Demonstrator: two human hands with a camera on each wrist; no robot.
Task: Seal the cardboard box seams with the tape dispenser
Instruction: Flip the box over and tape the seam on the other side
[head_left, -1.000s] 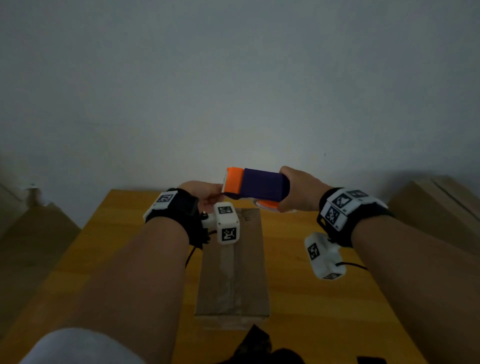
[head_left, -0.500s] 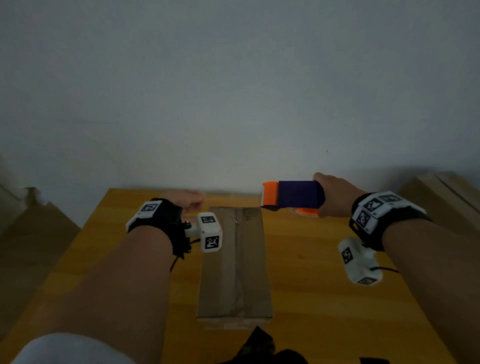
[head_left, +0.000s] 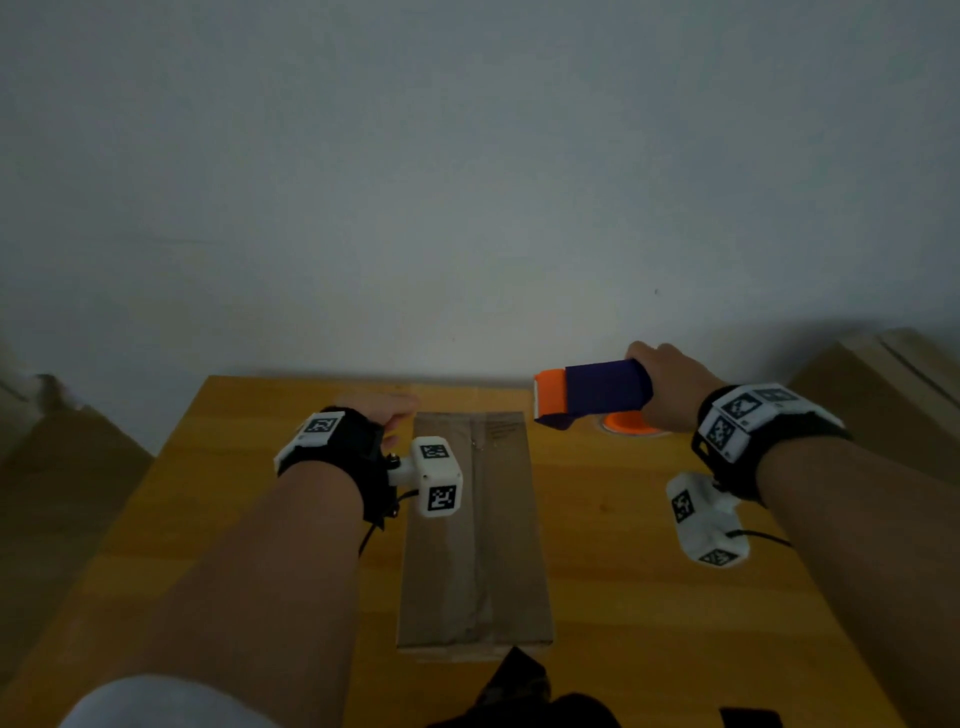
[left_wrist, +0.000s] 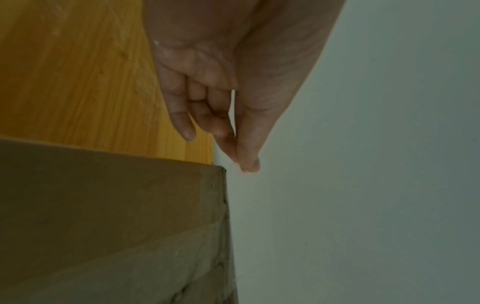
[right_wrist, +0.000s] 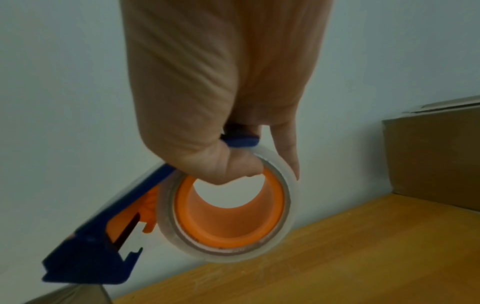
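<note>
A long brown cardboard box (head_left: 475, 530) lies on the yellow wooden table (head_left: 649, 597), with clear tape along its top centre seam. My right hand (head_left: 667, 387) grips a blue and orange tape dispenser (head_left: 592, 392) in the air, right of the box's far end. In the right wrist view the thumb hooks into the orange core and the fingers wrap the clear roll of the dispenser (right_wrist: 228, 211). My left hand (head_left: 387, 410) hovers left of the box's far corner, fingers straight and holding nothing. The left wrist view shows its fingertips (left_wrist: 249, 162) just beyond the box corner (left_wrist: 218, 170).
A pale wall runs behind the table's far edge. Larger cardboard boxes stand off the table at the right (head_left: 878, 405) and left (head_left: 57, 467). A dark object (head_left: 519, 696) sits at the near edge in front of the box.
My right hand carried the dispenser from above the box's far end out to the right. My left hand drew away to the left of the box.
</note>
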